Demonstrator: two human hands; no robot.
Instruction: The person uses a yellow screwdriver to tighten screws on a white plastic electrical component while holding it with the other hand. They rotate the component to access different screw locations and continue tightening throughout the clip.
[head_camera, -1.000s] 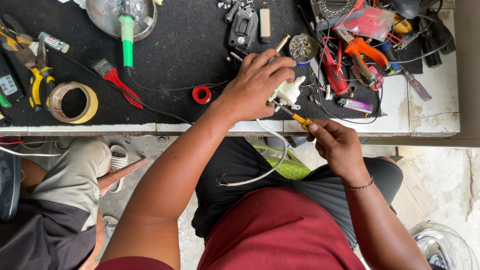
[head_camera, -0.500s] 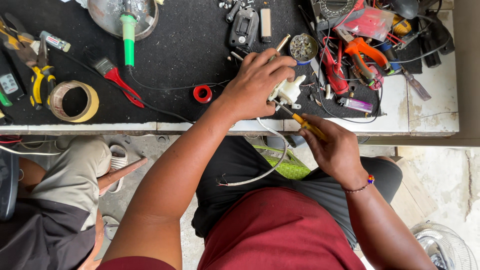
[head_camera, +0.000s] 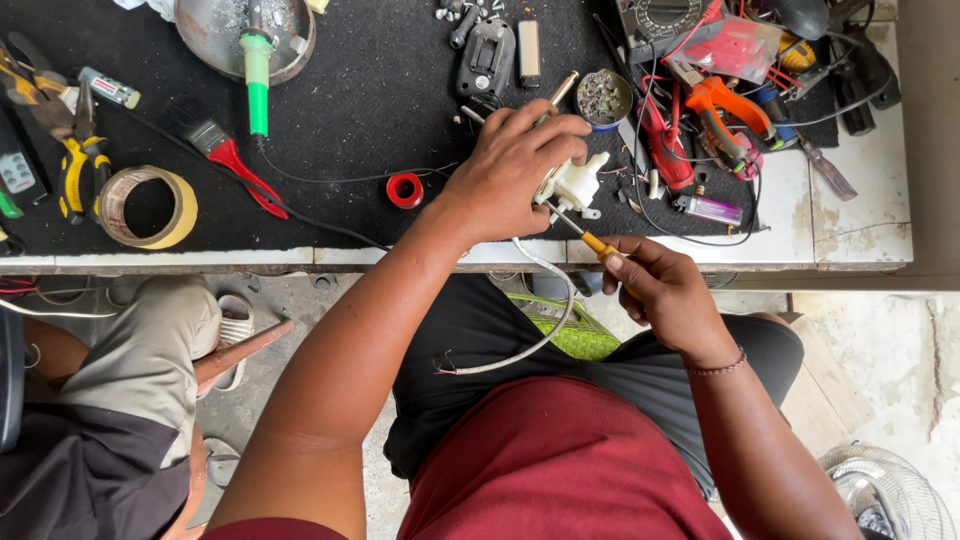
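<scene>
You have one small white plastic part (head_camera: 577, 184) and one yellow-handled screwdriver (head_camera: 590, 240); your left hand (head_camera: 510, 170) curls its fingers (head_camera: 560, 128) over the part at the bench edge; your right hand (head_camera: 665, 290) grips the screwdriver, tip meeting the part's underside.

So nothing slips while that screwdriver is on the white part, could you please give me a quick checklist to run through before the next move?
1. Left hand clamps the small white plastic part on the bench edge: ok.
2. Right hand grips the yellow-handled screwdriver: ok.
3. Screwdriver tip seated in the part: cannot tell, the fingers hide it.
4. White cable hangs free over the lap: ok.
5. Green soldering iron rests in the metal dish, away from both hands: ok.
6. Bench around the part free of clutter: not ok; red pliers lie close.
</scene>
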